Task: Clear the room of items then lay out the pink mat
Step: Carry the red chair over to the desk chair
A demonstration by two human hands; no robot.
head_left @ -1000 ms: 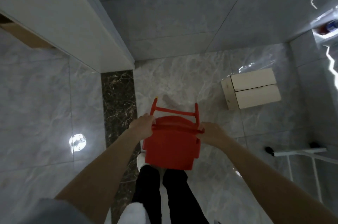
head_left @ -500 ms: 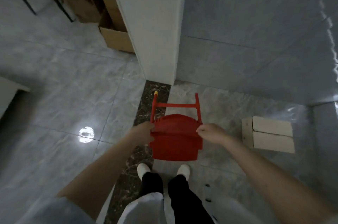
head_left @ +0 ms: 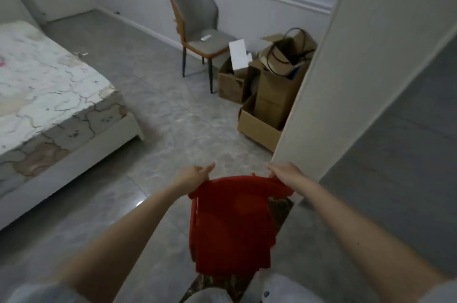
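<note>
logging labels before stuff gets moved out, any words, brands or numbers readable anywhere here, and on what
None can be read in this view.
Cardboard boxes: plain brown faces, no print visible.
White sheet standing in one box: blank or too blurred to tell.
Small pale item on the grey chair seat: too small to read.
Red plastic chair, held by left hand and right hand: no marking shows.
</note>
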